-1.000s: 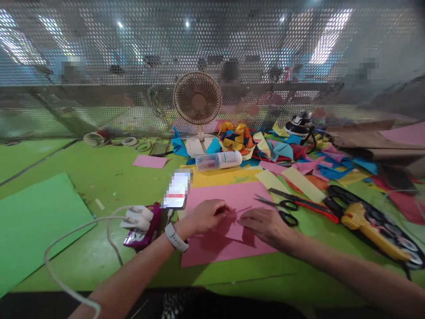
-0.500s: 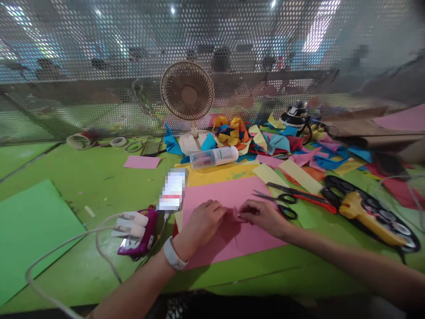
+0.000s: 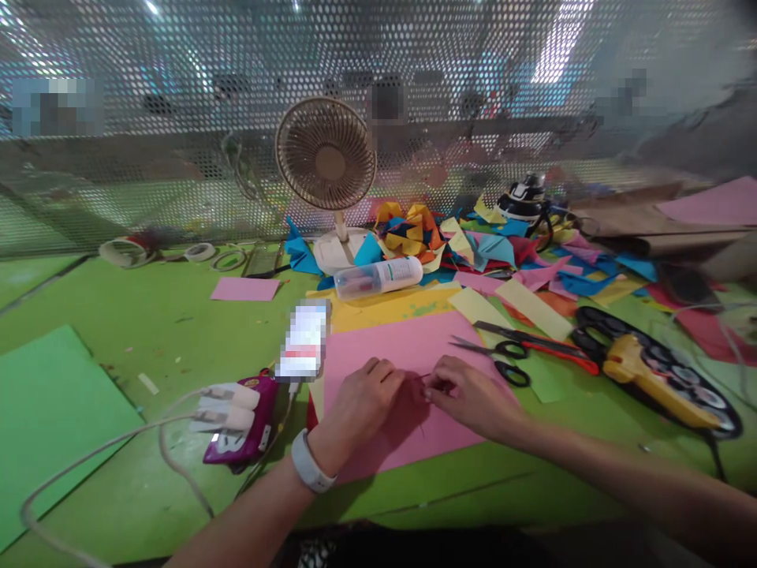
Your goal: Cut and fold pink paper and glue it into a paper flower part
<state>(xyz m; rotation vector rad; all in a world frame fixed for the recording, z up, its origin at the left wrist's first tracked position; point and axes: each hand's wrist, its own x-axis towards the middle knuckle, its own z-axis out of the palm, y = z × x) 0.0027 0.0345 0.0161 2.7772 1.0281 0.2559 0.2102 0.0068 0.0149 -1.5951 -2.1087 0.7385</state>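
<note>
Counter (image 3: 473, 473), green. White wristband (image 3: 311, 462), on left wrist. Left hand (image 3: 362, 398): fingers curled, back upward; whether gripping, cannot tell. Right hand (image 3: 464, 394): thumb and fingertips closed on small pink paper piece (image 3: 418, 386), between the hands, above pink paper sheet (image 3: 408, 335). Purple socket block (image 3: 265, 404), white plugs atop, left of sheet. Black-handled scissors (image 3: 500, 353), open, right, partly over sheet. Utility knife (image 3: 556, 357), orange and black, beside scissors. Smartphone (image 3: 301, 339), screen lit. Clear-capped bottle (image 3: 399, 274), lying. Folded coloured papers (image 3: 414, 233), heaped. Desk fan (image 3: 330, 162). Perforated screen (image 3: 461, 47), rear.
</note>
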